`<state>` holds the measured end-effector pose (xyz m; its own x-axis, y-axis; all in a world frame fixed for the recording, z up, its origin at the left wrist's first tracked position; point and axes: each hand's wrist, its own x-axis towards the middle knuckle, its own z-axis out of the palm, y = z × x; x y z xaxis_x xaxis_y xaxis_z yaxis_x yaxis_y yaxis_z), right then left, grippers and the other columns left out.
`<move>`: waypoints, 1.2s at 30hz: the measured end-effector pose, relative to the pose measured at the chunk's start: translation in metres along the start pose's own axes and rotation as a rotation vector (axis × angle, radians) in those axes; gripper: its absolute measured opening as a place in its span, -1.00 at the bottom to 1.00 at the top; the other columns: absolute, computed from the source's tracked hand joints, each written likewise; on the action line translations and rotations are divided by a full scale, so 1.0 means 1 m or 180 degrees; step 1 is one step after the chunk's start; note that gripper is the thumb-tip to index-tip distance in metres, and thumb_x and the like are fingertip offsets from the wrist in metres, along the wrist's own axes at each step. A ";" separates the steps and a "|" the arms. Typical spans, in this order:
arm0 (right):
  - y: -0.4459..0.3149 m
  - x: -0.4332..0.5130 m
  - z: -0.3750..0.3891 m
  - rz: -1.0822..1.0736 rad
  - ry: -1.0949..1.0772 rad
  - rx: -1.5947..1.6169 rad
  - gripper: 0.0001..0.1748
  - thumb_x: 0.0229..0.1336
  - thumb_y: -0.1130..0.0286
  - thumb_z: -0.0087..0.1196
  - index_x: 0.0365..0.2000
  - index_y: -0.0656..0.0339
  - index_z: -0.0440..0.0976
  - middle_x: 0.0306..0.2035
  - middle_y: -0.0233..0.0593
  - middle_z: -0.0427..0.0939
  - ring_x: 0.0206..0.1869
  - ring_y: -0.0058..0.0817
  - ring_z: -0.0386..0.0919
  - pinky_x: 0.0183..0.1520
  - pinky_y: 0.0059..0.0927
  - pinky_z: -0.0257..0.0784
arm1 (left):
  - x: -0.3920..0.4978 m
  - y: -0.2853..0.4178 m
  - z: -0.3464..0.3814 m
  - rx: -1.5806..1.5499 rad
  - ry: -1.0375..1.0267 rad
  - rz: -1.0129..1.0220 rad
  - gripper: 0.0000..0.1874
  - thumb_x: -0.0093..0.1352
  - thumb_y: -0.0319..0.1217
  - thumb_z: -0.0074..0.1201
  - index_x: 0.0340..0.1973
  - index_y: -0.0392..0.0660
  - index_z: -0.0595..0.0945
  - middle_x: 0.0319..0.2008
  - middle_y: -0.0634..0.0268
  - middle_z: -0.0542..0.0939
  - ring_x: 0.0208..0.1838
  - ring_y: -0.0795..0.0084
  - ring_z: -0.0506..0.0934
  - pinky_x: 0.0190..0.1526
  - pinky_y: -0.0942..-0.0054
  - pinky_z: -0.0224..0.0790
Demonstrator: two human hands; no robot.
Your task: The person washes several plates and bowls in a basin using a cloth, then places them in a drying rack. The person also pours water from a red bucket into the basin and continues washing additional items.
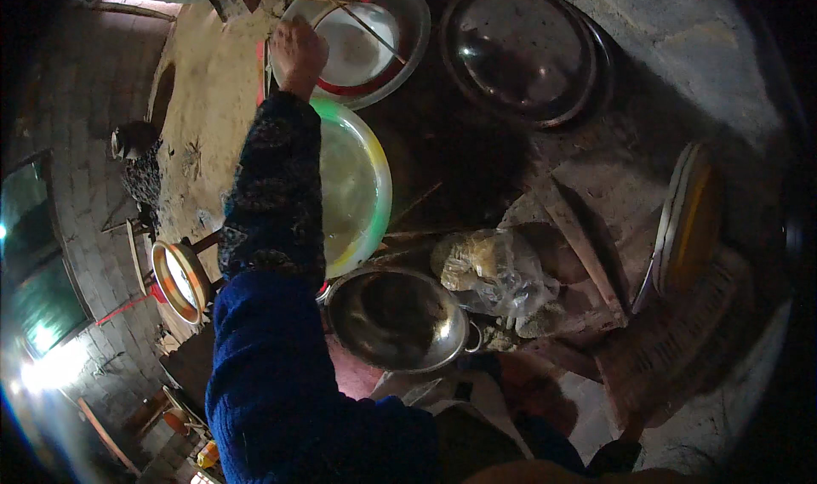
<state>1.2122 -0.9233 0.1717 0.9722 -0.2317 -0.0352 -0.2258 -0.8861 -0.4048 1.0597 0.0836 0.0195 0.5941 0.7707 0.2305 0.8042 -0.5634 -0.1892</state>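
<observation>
My left hand (299, 51) reaches far forward with curled fingers, at the near-left rim of a large pale basin (418, 21). Whether it grips anything is hidden. Inside that basin sit a white, red-rimmed basin (389, 28) and a thin stick (364, 26) lying across it. Under my forearm is a basin with a green and yellow rim (383, 184), partly covered by my sleeve. Closer to me stands a shiny metal pan with a ring handle (396, 321). My right hand (632, 425), dim at the lower right, is by the edge of a brown box-like thing (676, 337).
A clear plastic bag (494, 270) with yellowish contents lies beside the pan. A wide dark round lid or pan (520, 50) is at the back. A wooden bar (584, 248) and a round yellowish vessel (689, 222) are rightward. An orange-banded bowl (182, 283) is at left.
</observation>
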 end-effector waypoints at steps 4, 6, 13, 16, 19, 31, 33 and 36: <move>0.007 -0.005 0.003 0.0037 0.0014 -0.0038 -0.35 0.23 0.30 0.13 0.29 0.19 0.24 0.27 -0.08 0.28 0.24 -0.18 0.35 0.24 -0.20 0.35 | 0.047 0.028 -0.001 0.0902 0.0635 0.1844 -0.29 0.30 -0.36 0.15 0.35 0.08 0.24 0.35 0.25 0.26 0.36 0.10 0.27 0.21 -0.13 0.22; 0.010 -0.007 0.004 0.0050 0.0012 -0.0047 -0.36 0.23 0.30 0.13 0.29 0.19 0.24 0.28 -0.09 0.27 0.24 -0.18 0.35 0.24 -0.20 0.35 | 0.064 0.037 0.006 0.1110 0.0715 0.2435 -0.18 0.34 -0.40 0.12 0.46 0.14 0.10 0.45 0.31 0.14 0.48 0.12 0.09 0.32 -0.18 0.10; 0.016 -0.003 0.004 0.0089 0.0011 -0.0036 -0.36 0.24 0.30 0.13 0.29 0.19 0.24 0.28 -0.09 0.27 0.25 -0.18 0.34 0.24 -0.20 0.34 | 0.074 0.041 0.011 0.1514 -0.0162 0.2342 -0.58 0.33 -0.37 0.10 0.12 0.06 0.50 0.13 0.33 0.50 0.22 0.23 0.40 0.14 -0.12 0.24; 0.018 0.001 0.001 0.0072 -0.0007 -0.0061 -0.36 0.24 0.30 0.13 0.28 0.19 0.24 0.28 -0.09 0.27 0.25 -0.18 0.34 0.24 -0.20 0.34 | 0.075 0.041 0.012 0.1256 -0.0278 0.2243 -0.63 0.29 -0.31 0.15 0.03 0.09 0.58 0.07 0.33 0.57 0.17 0.24 0.44 0.12 -0.10 0.25; 0.020 0.002 0.000 0.0022 -0.0016 -0.0071 -0.36 0.24 0.30 0.13 0.28 0.19 0.24 0.28 -0.09 0.26 0.25 -0.19 0.34 0.25 -0.20 0.34 | 0.083 0.036 0.023 0.1292 -0.0786 0.1932 -0.66 0.23 -0.24 0.19 -0.06 0.11 0.64 -0.06 0.28 0.63 0.11 0.19 0.50 0.12 -0.08 0.23; 0.024 -0.001 0.001 0.0072 -0.0023 -0.0066 -0.37 0.24 0.30 0.13 0.28 0.19 0.25 0.29 -0.10 0.25 0.26 -0.19 0.33 0.25 -0.21 0.33 | 0.116 0.001 0.038 -0.0540 -0.1542 0.1948 -0.53 0.21 -0.26 0.20 0.04 -0.05 0.59 -0.09 -0.01 0.63 0.02 -0.08 0.57 -0.01 -0.02 0.41; 0.023 0.000 0.000 0.0085 -0.0025 -0.0071 -0.37 0.25 0.30 0.13 0.28 0.19 0.25 0.29 -0.10 0.25 0.26 -0.19 0.33 0.25 -0.21 0.33 | 0.113 0.000 0.024 -0.0779 -0.1585 0.1965 -0.58 0.23 -0.28 0.17 0.01 -0.07 0.59 -0.13 -0.02 0.63 -0.01 -0.10 0.58 -0.02 -0.01 0.42; 0.024 0.002 -0.002 0.0074 -0.0018 -0.0041 -0.38 0.25 0.30 0.13 0.28 0.19 0.25 0.29 -0.10 0.25 0.27 -0.19 0.33 0.25 -0.21 0.33 | 0.105 0.000 0.004 -0.0896 -0.1476 0.1899 -0.65 0.25 -0.29 0.15 -0.07 -0.11 0.58 -0.18 -0.03 0.63 -0.05 -0.12 0.58 -0.05 0.00 0.43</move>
<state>1.2090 -0.9456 0.1638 0.9670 -0.2500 -0.0497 -0.2491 -0.8856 -0.3921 1.1222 0.1655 0.0398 0.9073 0.3265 -0.2649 0.3641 -0.9252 0.1066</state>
